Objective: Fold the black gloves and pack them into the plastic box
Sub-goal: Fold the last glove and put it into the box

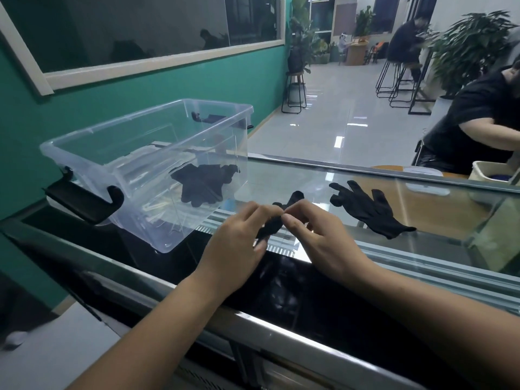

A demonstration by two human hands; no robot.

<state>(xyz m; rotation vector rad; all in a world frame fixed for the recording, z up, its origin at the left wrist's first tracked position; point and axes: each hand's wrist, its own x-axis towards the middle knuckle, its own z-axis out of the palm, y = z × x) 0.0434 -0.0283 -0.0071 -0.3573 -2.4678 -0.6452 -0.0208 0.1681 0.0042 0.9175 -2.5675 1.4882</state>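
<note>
Between my two hands is a black glove [274, 225], bunched and partly folded, just above the glass counter. My left hand [239, 237] grips its near end, and my right hand [315, 235] pinches it from the right with thumb and fingers. One glove fingertip sticks out beyond my hands. A second black glove [368, 209] lies flat and spread on the glass to the right. The clear plastic box [84, 136] stands open at the left, with black gloves [201, 182] lying on its floor.
The glass counter [309, 175] has a metal front rail [253, 319] near me. A person in black leans over a white tub [489, 170] at the far right. A green wall runs along the left behind the box.
</note>
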